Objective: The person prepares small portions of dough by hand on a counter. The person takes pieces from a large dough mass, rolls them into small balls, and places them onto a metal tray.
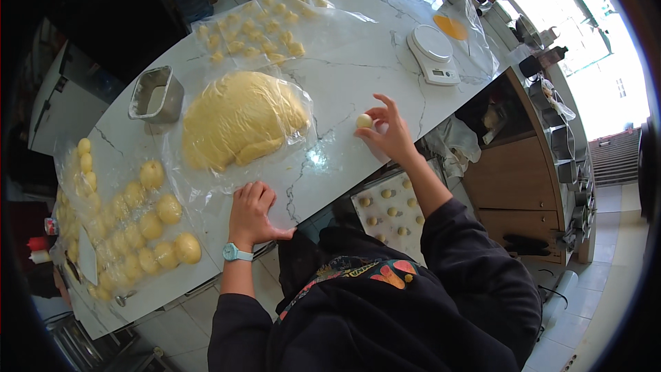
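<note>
My right hand (pixel 391 136) pinches a small pale dough ball (pixel 364 121) between thumb and fingertips, just over the marble-patterned table (pixel 344 55). My left hand (pixel 256 212) rests on the table's near edge with its thumb stretched out and nothing in it; a watch (pixel 237 253) is on that wrist. Beyond the left hand lies a large mound of yellow dough (pixel 237 120) under clear plastic. Farther back, several small yellow dough pieces (pixel 258 27) are spread on and under plastic film. At the left, rows of round dough balls (pixel 151 224) sit partly covered by plastic.
A metal loaf tin (pixel 157 95) stands left of the mound. On the right are a white kitchen scale (pixel 434 55) and an orange-yellow flat piece (pixel 451 26). Below the table edge, a tray (pixel 389 210) holds several small balls. A wooden cabinet (pixel 513 172) stands at right.
</note>
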A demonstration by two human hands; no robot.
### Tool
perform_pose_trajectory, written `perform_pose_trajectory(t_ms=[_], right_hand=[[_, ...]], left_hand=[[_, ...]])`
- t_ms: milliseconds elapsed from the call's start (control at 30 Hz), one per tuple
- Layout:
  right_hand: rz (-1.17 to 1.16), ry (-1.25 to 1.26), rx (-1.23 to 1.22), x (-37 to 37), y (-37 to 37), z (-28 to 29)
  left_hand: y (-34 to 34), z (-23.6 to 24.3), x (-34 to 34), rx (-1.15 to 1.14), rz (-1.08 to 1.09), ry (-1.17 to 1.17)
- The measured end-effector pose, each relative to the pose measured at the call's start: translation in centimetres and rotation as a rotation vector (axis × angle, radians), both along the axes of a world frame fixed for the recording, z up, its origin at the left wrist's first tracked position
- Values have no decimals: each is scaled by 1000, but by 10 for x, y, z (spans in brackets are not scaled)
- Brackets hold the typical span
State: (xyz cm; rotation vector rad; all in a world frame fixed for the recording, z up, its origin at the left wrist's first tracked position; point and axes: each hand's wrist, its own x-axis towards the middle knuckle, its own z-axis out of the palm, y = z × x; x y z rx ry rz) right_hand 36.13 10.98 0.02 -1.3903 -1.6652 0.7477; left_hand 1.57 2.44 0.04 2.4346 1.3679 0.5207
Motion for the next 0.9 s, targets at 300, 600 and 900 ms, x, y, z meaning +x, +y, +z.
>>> perform_pose_trajectory(t_ms=[300,600,900], right_hand=[[178,53,28,-6,7,-42],[10,-184,-13,-55,20,-16],[-75,72,-65,14,-36,25]], left_hand=[[-3,1,-1,21,17,2],[-3,0,-1,39,10,3],[3,-5,4,118,-59,76]])
